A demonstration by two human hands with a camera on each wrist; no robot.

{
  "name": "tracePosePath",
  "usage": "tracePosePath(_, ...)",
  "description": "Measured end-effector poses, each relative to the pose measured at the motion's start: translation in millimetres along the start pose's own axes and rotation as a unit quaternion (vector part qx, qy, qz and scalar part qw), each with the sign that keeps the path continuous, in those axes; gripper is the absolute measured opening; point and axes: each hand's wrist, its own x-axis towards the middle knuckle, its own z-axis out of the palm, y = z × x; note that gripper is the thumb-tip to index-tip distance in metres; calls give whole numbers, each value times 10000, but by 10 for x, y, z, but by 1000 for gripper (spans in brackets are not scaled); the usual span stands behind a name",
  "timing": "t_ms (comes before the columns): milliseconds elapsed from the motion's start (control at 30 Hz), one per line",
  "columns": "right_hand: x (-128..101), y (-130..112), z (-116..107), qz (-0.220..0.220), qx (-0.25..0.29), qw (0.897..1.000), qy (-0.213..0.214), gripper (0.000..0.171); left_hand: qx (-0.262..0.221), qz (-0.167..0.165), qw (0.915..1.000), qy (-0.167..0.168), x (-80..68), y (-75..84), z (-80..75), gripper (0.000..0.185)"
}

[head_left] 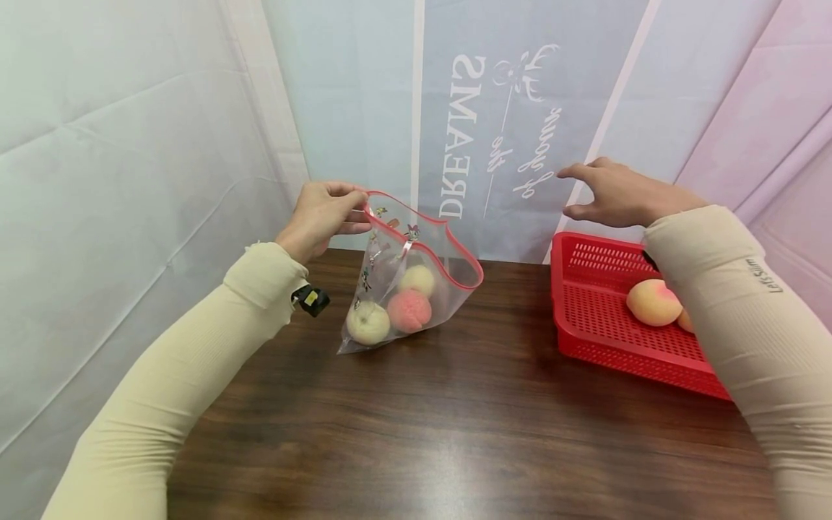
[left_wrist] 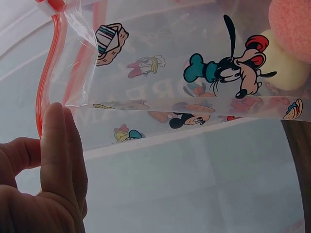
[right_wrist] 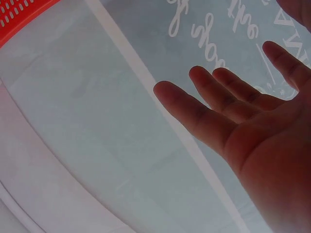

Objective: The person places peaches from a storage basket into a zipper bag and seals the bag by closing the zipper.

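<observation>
My left hand (head_left: 325, 215) pinches one corner of the red-edged mouth of a clear zip bag (head_left: 448, 303). The bag stands tilted on the table with its mouth gaping to the right. Inside lie a pink peach (head_left: 410, 310) and two pale, whitish fruits, one being the front fruit (head_left: 367, 323). Cartoon figures are printed on the bag, plain in the left wrist view, such as a dog figure (left_wrist: 233, 68). My right hand (head_left: 617, 191) hovers above the back edge of a red basket (head_left: 585, 347), fingers apart and holding nothing.
In the basket lies a yellow-pink peach (head_left: 653, 302), with another fruit beside it partly hidden by my right sleeve (head_left: 721, 289). The dark wooden table (head_left: 403, 440) meets a lettered cloth backdrop (head_left: 364, 94) behind. White cloth (head_left: 117, 180) hangs at the left.
</observation>
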Motion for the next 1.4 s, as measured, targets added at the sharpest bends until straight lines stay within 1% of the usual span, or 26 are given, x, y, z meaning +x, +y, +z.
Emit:
tracePosePath(200, -11, 56, 25, 120, 23, 9999, -55, 64, 51, 14, 10000, -10, -15, 14, 6, 30)
tracePosePath(433, -45, 149, 96, 133, 44, 9999, -54, 62, 116, 92, 9998, -95, -39, 19, 18, 27)
tracePosePath(700, -76, 248, 148, 280, 111, 9994, -163, 65, 164, 147, 9997, -119, -43, 1, 18, 23)
tracePosePath(1000, -120, 383, 229, 398, 108, 9987, -294, 69, 104, 103, 9998, -114, -46, -5, 15, 23)
tracePosePath(1167, -137, 454, 294, 454, 144, 9981, -391, 70, 168, 137, 9997, -132, -43, -19, 11, 24)
tracePosePath(1400, -150, 563, 384, 438, 173, 9981, -391, 68, 139, 167, 9997, -132, -40, -25, -3, 25)
